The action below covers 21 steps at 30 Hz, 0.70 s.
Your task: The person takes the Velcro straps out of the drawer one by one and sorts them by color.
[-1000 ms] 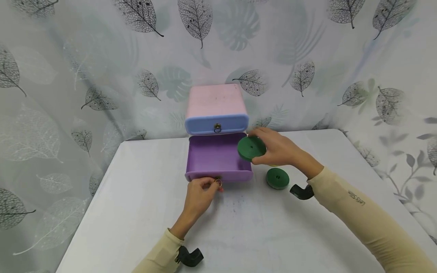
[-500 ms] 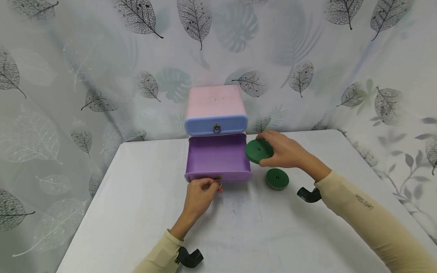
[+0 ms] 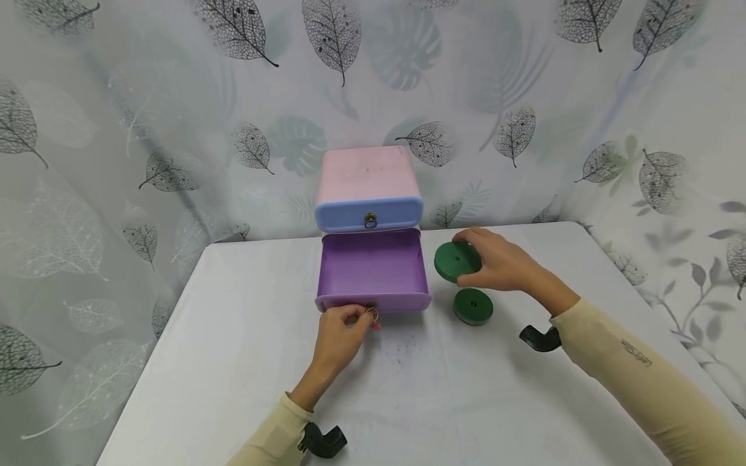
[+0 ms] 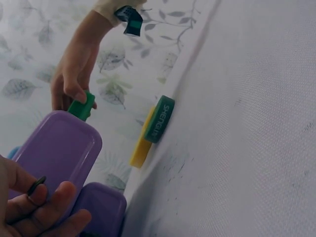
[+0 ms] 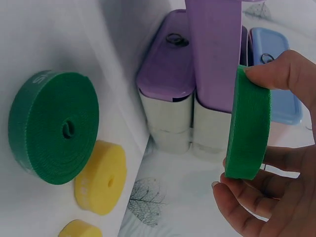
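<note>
My left hand [image 3: 339, 336] pinches the ring pull [image 3: 373, 314] of a purple drawer [image 3: 402, 302], which stands pulled out with its bare floor showing. Between the thumb and fingers of my right hand [image 3: 502, 262] is a roll of green tape [image 3: 456, 261], held in the air to the right of the drawer. A second green tape roll [image 3: 473, 307] lies flat on the table below that hand. Beside it, the right wrist view shows a yellow tape roll [image 5: 106, 177] and part of another yellow roll [image 5: 80, 230], both hidden in the head view.
The drawer belongs to a small cabinet with a pink top [image 3: 370, 169], standing at the back of the white table [image 3: 245, 336]. Above it is a closed blue drawer [image 3: 344, 215]; below, a closed purple one [image 5: 165, 74]. A leaf-patterned curtain [image 3: 192, 116] hangs behind.
My right hand has carried the green tape roll rightward and slightly toward me, from over the drawer's right side to beyond it. My left hand stays on the ring pull; the drawer has not moved.
</note>
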{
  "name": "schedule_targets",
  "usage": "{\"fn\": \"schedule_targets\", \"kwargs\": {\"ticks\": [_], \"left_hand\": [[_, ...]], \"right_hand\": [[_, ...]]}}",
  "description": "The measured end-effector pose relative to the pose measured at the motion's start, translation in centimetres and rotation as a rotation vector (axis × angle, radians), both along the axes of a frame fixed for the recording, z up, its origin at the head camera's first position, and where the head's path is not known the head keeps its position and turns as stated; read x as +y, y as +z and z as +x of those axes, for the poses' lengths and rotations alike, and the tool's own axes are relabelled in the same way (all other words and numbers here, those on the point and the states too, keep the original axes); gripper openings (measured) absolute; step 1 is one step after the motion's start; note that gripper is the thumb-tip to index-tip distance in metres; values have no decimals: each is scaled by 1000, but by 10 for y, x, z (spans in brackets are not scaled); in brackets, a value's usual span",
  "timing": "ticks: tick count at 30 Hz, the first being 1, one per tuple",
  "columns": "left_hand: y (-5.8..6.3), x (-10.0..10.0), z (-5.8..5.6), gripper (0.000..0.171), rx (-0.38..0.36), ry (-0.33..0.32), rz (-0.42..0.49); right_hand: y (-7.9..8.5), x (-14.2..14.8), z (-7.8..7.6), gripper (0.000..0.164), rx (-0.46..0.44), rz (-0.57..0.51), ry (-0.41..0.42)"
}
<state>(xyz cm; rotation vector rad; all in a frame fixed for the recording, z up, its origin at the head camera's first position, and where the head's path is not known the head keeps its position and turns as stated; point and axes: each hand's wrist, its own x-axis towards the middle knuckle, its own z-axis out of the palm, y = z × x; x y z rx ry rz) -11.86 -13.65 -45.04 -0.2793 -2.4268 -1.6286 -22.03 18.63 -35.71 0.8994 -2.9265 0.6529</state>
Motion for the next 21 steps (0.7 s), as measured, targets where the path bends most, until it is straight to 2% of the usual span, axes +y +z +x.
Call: {"fn": "schedule_targets", "kwargs": {"ticks": [21], "left_hand": [[-2, -1, -1, 21, 1, -5, 12]], "right_hand": [[-15, 27, 6, 63, -17, -32, -43]]}}
